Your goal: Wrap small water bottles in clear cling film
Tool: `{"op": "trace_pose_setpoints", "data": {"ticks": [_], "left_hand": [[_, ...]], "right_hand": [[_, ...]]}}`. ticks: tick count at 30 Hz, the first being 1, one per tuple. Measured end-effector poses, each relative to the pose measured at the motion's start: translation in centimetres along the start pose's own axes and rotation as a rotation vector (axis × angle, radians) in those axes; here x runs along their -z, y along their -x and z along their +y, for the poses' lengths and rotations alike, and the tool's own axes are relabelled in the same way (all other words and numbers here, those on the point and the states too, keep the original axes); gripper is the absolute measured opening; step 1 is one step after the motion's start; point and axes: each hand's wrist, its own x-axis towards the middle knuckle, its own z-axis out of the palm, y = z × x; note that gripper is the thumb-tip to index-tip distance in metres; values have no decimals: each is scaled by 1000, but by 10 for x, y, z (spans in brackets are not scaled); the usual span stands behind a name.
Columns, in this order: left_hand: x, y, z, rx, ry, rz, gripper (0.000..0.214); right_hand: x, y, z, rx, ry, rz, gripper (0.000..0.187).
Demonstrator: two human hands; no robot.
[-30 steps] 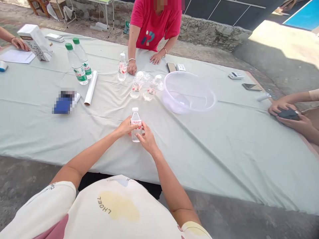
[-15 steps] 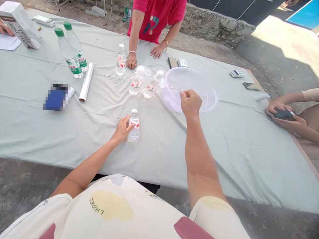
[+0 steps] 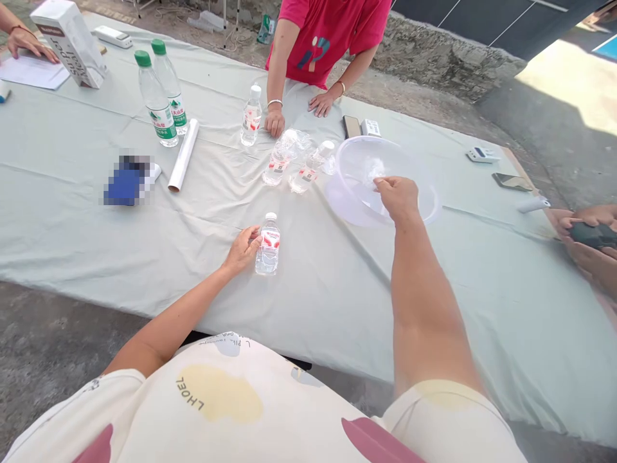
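In the head view, my left hand is closed around the left side of a small clear water bottle. The bottle has a white cap and a red-and-white label, and it stands upright on the cloth. Out to the right, my right hand reaches over a translucent pale-purple basin that looks tilted, its near side raised. Thumb and forefinger are pinched together at a crumpled piece of clear plastic film inside the basin. The other fingers are curled and partly hidden.
Small bottles lean near crumpled clear plastic beyond my bottle. Two green-capped bottles, a white roll and a box are left. A person in a red shirt leans opposite. Phones lie right.
My right hand has moved right and lowered toward the basin; crumpled clear film now shows at its fingertips. The basin has tilted. My left thumb has slid back toward the bottle's left side.
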Motion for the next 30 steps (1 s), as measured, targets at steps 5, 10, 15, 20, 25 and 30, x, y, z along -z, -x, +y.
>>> {"op": "trace_pose_setpoints", "data": {"ticks": [5,10,15,20,25,30], "left_hand": [[4,15,23,11,111,166,33],[9,35,63,65,399,-61,42],[22,41,66,285,633,-134,41],[45,58,57,291,653,-108,44],[49,80,58,288,607,-269,56],[53,86,46,233,463,-123,59]], "right_hand": [[-1,113,-42,182,-358,-205,29],[-33,236,-73,324,-463,-425,21],[-56,293,-77,274,-537,-639,22],[-48,289,-64,-76,-674,-519,26],[-60,272,-84,-224,-875,-563,44],[-87,272,-109,-272,-989,-589,30]]}}
